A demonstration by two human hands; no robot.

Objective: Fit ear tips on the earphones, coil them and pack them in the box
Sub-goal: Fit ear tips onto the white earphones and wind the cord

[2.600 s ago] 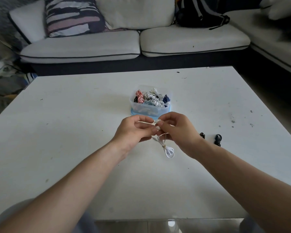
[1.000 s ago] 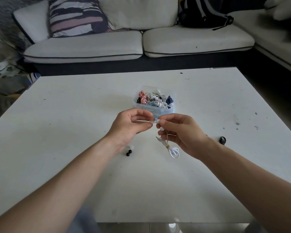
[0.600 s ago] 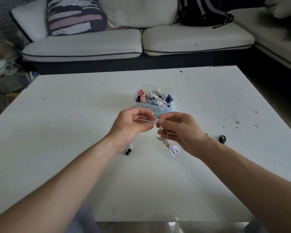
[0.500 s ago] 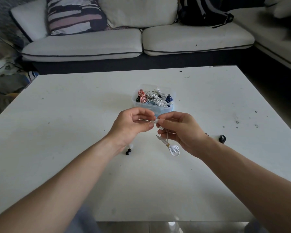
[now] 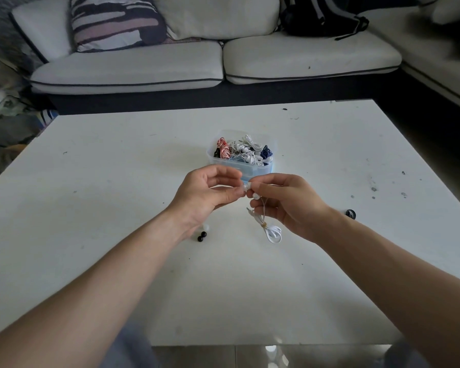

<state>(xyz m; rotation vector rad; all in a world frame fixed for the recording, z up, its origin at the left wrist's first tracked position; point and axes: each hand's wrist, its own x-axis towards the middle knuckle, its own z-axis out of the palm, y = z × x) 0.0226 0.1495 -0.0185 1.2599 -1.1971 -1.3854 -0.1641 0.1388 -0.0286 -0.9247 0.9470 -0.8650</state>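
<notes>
Both hands meet above the table (image 5: 91, 181) centre, just near of the clear box (image 5: 239, 170) w/ coiled earphones inside. Right hand (image 5: 290, 205) fingers are clamped on the white earphones (image 5: 272, 232), bud at fingertips, tied coil hanging below; left hand (image 5: 205, 195) thumb & forefinger pinch together at the bud, prob. on an ear tip, too small to confirm. Black ear tips (image 5: 201, 236) lie under the left wrist, another black piece (image 5: 350, 213) far right.

The white, speckled worktop (image 5: 117, 181) carries a clear box (image 5: 241, 166) of coiled earphones at its middle, two black ear tips (image 5: 201, 236) nearer, and a black ring (image 5: 350, 213) to the right.
</notes>
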